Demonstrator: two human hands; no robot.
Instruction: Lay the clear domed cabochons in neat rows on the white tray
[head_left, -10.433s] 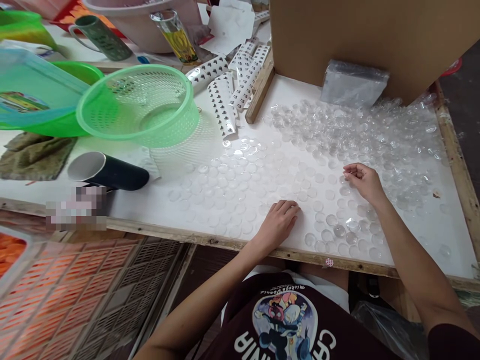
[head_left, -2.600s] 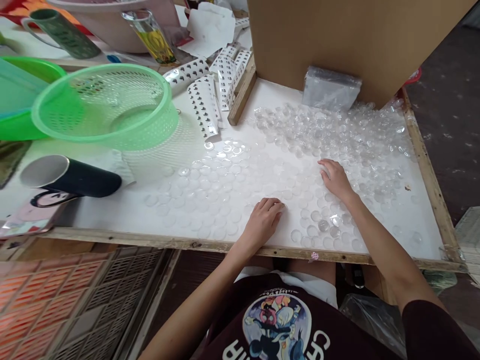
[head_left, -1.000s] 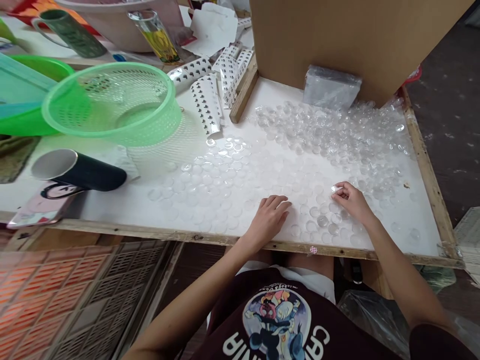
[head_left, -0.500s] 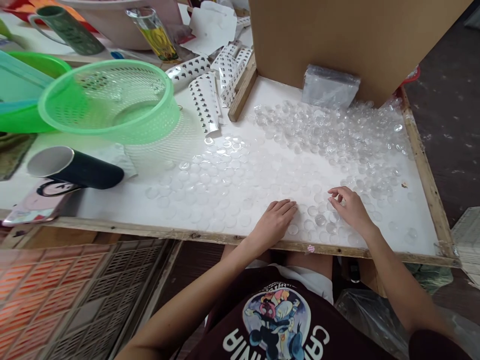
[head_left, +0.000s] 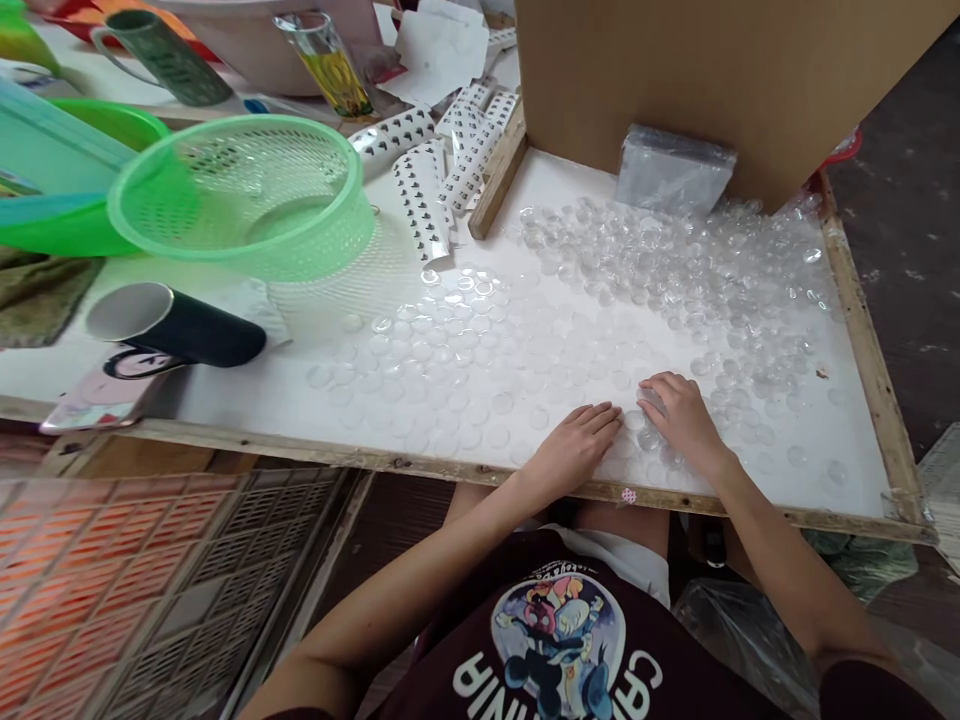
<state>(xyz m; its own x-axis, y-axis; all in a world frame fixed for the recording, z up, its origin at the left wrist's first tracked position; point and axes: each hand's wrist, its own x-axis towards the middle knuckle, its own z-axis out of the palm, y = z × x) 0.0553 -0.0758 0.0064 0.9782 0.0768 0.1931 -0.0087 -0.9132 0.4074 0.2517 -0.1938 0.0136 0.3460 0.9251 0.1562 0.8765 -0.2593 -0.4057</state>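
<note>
Clear round discs lie across the white tabletop, with a flat spread of discs (head_left: 439, 350) left of centre and a thick heap of discs (head_left: 667, 255) at the back right. My left hand (head_left: 574, 450) rests palm down near the front edge, fingers stretched out flat over the discs. Just to its right, my right hand (head_left: 679, 415) is closed in a pinch, thumb and forefinger about a clear disc (head_left: 651, 398). Loose discs (head_left: 649, 440) lie between and below the two hands. What is under my left palm is hidden.
A wooden rim (head_left: 450, 468) edges the table. Leftward are a green basket (head_left: 352, 235), a dark tumbler (head_left: 217, 330) on its side and a phone (head_left: 97, 400). Printed sticker strips (head_left: 420, 205), a wooden block (head_left: 499, 180), a plastic-wrapped pack (head_left: 671, 175) and cardboard (head_left: 675, 80) stand behind.
My right hand has moved left, closer to my left hand, and its pinch now shows a disc. My left hand has slid slightly right. The whole view has shifted a little.
</note>
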